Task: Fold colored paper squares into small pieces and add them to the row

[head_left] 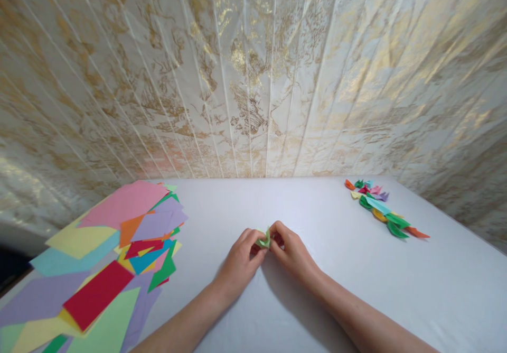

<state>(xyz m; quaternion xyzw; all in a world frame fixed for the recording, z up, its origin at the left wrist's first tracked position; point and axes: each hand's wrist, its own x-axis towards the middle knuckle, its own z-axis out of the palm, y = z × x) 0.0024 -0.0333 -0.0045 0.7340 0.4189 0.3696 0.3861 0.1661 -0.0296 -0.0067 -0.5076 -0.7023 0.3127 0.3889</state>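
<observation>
A small light-green folded paper piece (263,240) is held between my two hands, just above the middle of the white table (222,205). My left hand (243,255) pinches its left side between thumb and fingers. From the other side, my right hand (291,247) grips the paper's right edge with its fingertips. A pointed tip of the paper stands up between the hands. Fingers cover much of the rest, so its full shape is hidden.
Coloured paper sheets and scraps lie in a spread on the left, among them a pink sheet (127,202) and a dark red rectangle (99,294). Several small folded paper shapes (380,206) sit at the back right. A gold-patterned curtain (253,78) hangs behind the table.
</observation>
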